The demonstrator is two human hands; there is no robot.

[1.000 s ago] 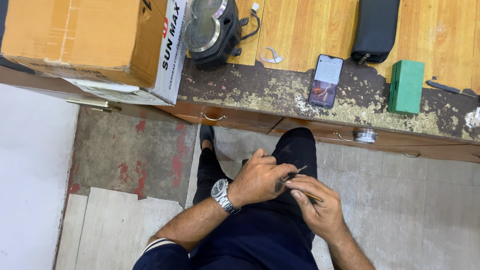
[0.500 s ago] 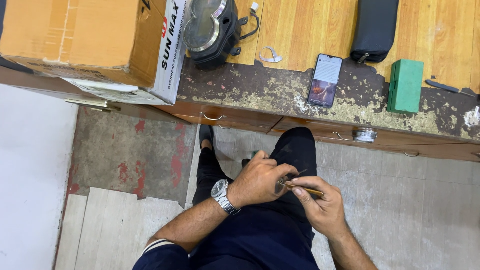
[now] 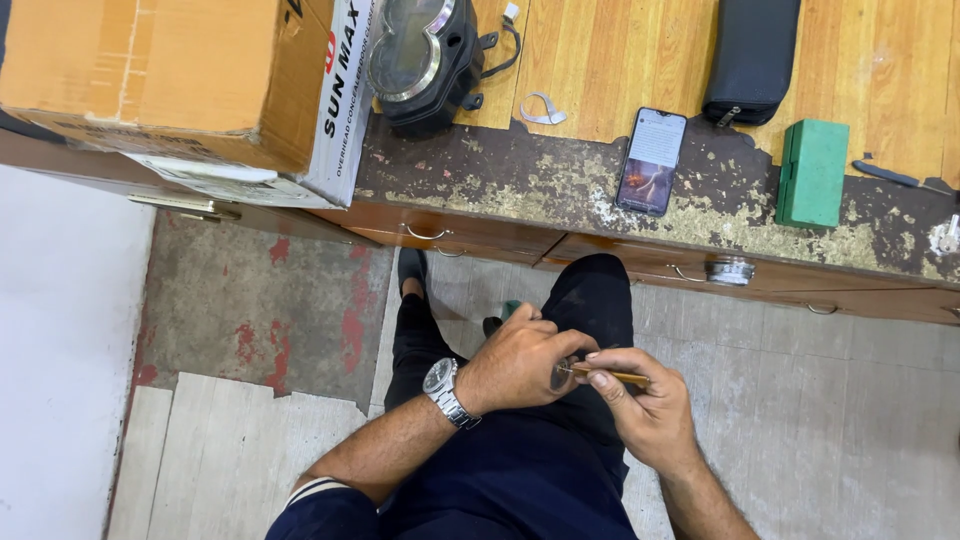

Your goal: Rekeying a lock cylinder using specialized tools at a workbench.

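Head view: left hand (image 3: 520, 360) clenched around a small part (image 3: 560, 375), mostly hidden in the fist, held over the lap and off the worktop (image 3: 500, 180). Right hand (image 3: 640, 410) pinches a thin yellowish tool (image 3: 610, 376), tip at the part.

Risk: nothing supports the work, so if the tip skids it could jab the left fingers, or the part could drop to the floor (image 3: 250, 320). The phone (image 3: 652, 160) lies at the worktop's front edge, where a knock could send it off.
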